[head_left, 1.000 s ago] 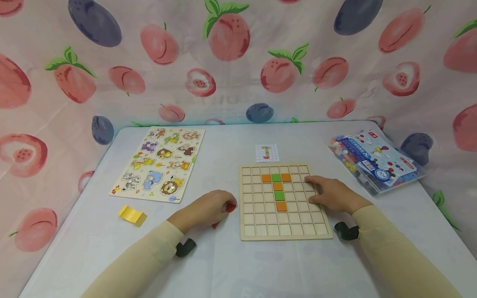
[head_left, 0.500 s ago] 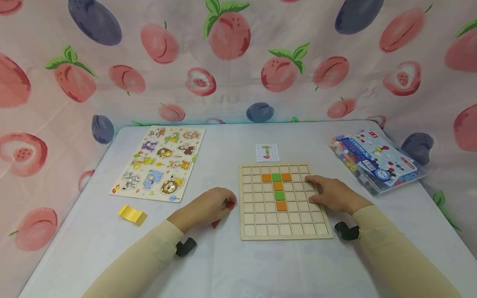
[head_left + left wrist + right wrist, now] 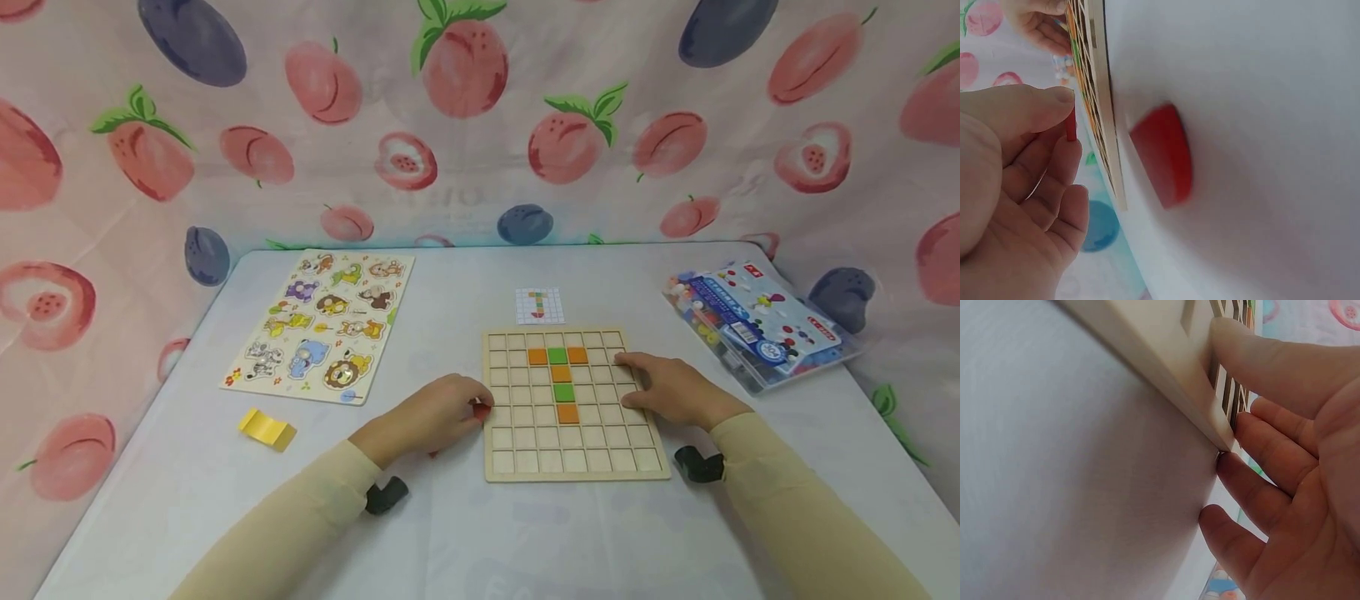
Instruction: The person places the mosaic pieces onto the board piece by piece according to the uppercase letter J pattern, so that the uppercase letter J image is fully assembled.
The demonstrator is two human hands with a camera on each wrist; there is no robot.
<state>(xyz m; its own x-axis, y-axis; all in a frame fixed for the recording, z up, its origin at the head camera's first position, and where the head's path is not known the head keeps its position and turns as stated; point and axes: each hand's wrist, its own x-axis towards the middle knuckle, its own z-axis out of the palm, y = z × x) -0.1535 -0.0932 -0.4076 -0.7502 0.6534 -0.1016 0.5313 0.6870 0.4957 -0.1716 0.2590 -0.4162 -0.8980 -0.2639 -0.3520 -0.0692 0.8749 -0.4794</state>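
Note:
Between thumb and fingers my left hand (image 3: 435, 414) pinches a small red tile (image 3: 1071, 127), seen edge-on in the left wrist view. It is at the left edge of the wooden grid board (image 3: 525, 461). Below this hand a second red piece (image 3: 1163, 156) with a curved side lies on the table. Orange tiles (image 3: 567, 413) and green tiles (image 3: 563, 392) form a T shape in the board's cells. My right hand (image 3: 678, 390) rests at the board's right edge, thumb on top and fingers loosely bent against the side.
A small pattern card (image 3: 540, 306) lies behind the board. An animal puzzle board (image 3: 318, 333) and a curved yellow piece (image 3: 267, 429) are at left. A clear plastic box (image 3: 761, 325) of colourful pieces sits at back right. Fruit-print cloth hangs behind the table.
My left hand has moved right with the red tile, up to the board's left edge. The right hand has stayed at the board's right side.

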